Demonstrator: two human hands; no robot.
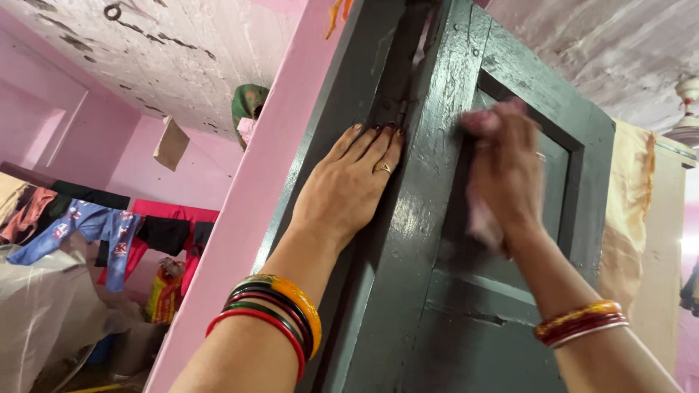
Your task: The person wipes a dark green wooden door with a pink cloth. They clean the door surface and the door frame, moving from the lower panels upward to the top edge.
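Bangled left hand (pixel 348 191) on door (pixel 429 291), right hand (pixel 510 171) blurred

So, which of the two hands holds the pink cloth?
The right hand holds the pink cloth against the dark green door. The left hand lies flat and empty beside the hinge.

A flat tan paper bag (pixel 171 144) hangs from the ceiling at upper left, tilted, in front of the pink wall. Low at left, a red and yellow printed sack (pixel 166 291) stands under the hanging clothes.
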